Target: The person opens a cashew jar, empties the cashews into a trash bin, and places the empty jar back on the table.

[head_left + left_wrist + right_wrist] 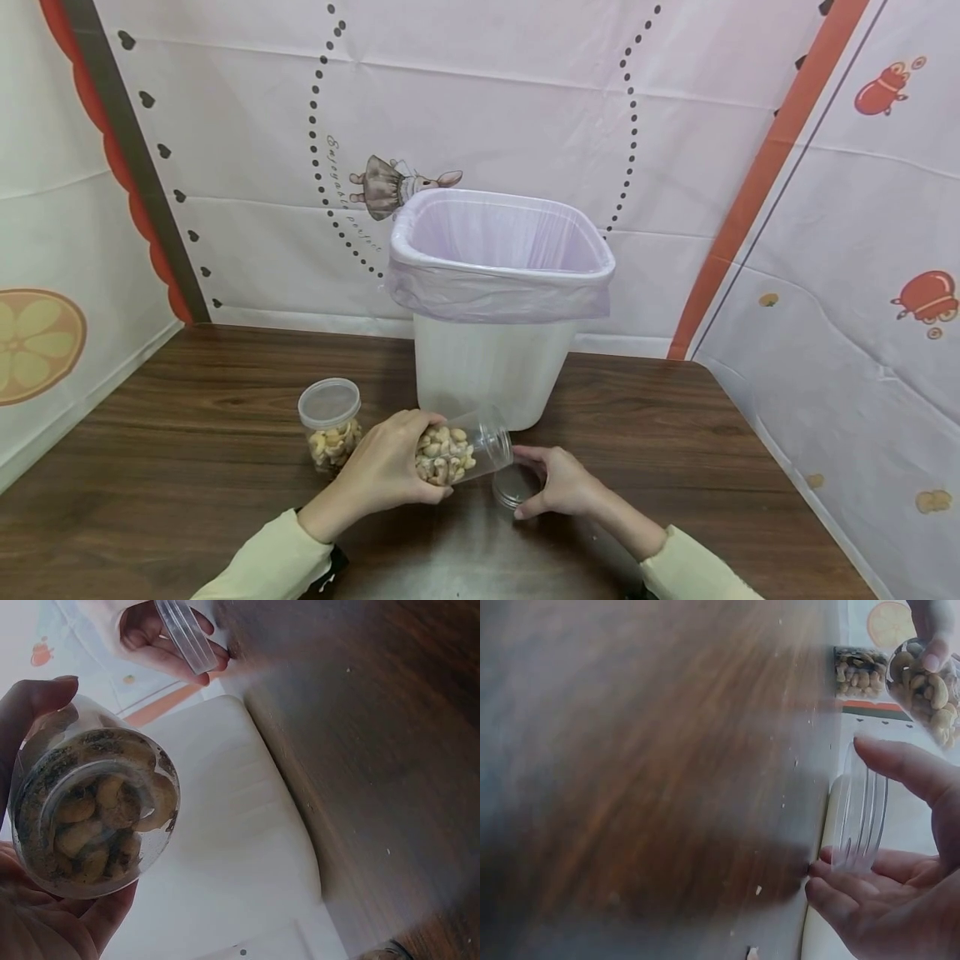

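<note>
My left hand point(384, 468) grips a clear plastic jar point(480, 440) partly filled with cashews point(444, 455). The jar lies tilted on its side, its uncovered mouth facing right, and the nuts rest toward its base. In the left wrist view the base of this jar point(97, 817) faces the camera. My right hand point(564, 483) holds a clear round screw lid point(864, 814) between thumb and fingers, just right of the jar's mouth. Left of my left hand stands a second jar point(332, 442), upright, lidded and holding nuts; the hand partly covers it.
A white bin point(487, 358) with a pale purple liner point(495, 296) folded over its rim stands behind the hands. Small crumbs point(758, 890) lie on the dark wooden table point(660, 467). Printed cloth point(525, 108) hangs around the back and sides.
</note>
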Action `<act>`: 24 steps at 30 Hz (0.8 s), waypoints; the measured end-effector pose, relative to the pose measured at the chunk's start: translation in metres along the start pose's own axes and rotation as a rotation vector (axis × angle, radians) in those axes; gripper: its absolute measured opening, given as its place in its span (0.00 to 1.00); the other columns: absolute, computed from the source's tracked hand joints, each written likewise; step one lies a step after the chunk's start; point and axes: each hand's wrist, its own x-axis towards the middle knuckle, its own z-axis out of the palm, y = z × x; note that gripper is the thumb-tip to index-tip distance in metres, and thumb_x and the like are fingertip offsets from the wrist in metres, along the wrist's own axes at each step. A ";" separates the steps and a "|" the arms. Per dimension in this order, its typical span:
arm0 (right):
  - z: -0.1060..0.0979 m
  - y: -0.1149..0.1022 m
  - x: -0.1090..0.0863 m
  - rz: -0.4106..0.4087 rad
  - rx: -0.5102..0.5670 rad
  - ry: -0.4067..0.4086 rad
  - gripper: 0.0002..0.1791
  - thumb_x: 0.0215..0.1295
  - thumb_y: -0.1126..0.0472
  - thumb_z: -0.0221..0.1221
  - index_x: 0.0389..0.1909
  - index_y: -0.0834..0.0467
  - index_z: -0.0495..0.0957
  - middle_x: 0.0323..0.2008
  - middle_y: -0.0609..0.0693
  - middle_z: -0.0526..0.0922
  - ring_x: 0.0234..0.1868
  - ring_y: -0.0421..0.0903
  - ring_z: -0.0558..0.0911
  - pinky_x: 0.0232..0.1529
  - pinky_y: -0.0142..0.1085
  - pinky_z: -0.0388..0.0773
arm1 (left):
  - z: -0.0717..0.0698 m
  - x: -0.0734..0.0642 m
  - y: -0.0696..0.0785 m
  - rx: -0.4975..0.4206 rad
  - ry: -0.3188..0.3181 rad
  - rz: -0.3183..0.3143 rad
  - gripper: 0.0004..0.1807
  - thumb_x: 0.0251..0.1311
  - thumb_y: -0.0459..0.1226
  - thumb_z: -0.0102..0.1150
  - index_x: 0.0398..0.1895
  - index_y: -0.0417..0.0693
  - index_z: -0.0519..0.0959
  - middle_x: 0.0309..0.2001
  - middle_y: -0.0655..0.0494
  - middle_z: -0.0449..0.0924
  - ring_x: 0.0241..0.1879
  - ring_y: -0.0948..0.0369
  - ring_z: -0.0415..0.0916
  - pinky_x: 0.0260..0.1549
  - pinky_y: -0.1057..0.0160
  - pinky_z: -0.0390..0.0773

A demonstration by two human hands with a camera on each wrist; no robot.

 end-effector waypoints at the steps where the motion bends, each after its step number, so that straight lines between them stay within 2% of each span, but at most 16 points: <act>1: 0.000 -0.001 0.000 -0.001 -0.033 0.011 0.45 0.35 0.65 0.73 0.58 0.74 0.65 0.55 0.66 0.74 0.58 0.59 0.72 0.57 0.49 0.67 | 0.000 0.000 0.000 0.000 0.000 0.003 0.38 0.19 0.50 0.75 0.44 0.50 0.76 0.36 0.62 0.77 0.33 0.68 0.72 0.32 0.66 0.75; 7: 0.002 -0.002 0.000 0.013 -0.178 0.061 0.45 0.32 0.62 0.73 0.57 0.70 0.68 0.53 0.61 0.77 0.52 0.51 0.76 0.49 0.42 0.73 | 0.001 0.000 0.001 0.004 0.000 0.007 0.38 0.19 0.50 0.75 0.43 0.51 0.76 0.36 0.63 0.77 0.33 0.68 0.71 0.33 0.66 0.75; 11: 0.003 -0.001 0.001 0.005 -0.248 0.080 0.45 0.31 0.62 0.73 0.57 0.69 0.69 0.51 0.60 0.78 0.44 0.46 0.77 0.41 0.36 0.74 | 0.000 0.000 0.001 -0.003 -0.007 0.003 0.38 0.19 0.50 0.75 0.44 0.51 0.76 0.36 0.63 0.77 0.33 0.68 0.71 0.33 0.66 0.75; 16: 0.004 -0.001 0.003 0.009 -0.279 0.078 0.44 0.32 0.61 0.73 0.57 0.70 0.69 0.50 0.61 0.78 0.35 0.43 0.74 0.37 0.34 0.73 | 0.000 0.000 0.001 -0.009 -0.016 -0.001 0.38 0.20 0.50 0.75 0.44 0.51 0.75 0.36 0.63 0.77 0.33 0.68 0.71 0.32 0.66 0.75; 19: 0.005 0.000 0.003 0.001 -0.287 0.078 0.45 0.33 0.60 0.73 0.57 0.70 0.69 0.51 0.61 0.78 0.38 0.45 0.76 0.38 0.35 0.74 | 0.001 0.000 0.001 -0.009 -0.014 0.000 0.38 0.20 0.50 0.75 0.44 0.51 0.75 0.36 0.63 0.77 0.33 0.68 0.72 0.33 0.66 0.75; 24: 0.005 0.002 0.003 -0.017 -0.279 0.091 0.45 0.34 0.58 0.74 0.57 0.69 0.69 0.52 0.60 0.77 0.51 0.51 0.77 0.47 0.43 0.75 | 0.001 0.000 0.001 -0.005 -0.008 0.005 0.38 0.19 0.50 0.75 0.43 0.50 0.76 0.36 0.62 0.77 0.33 0.68 0.72 0.33 0.66 0.75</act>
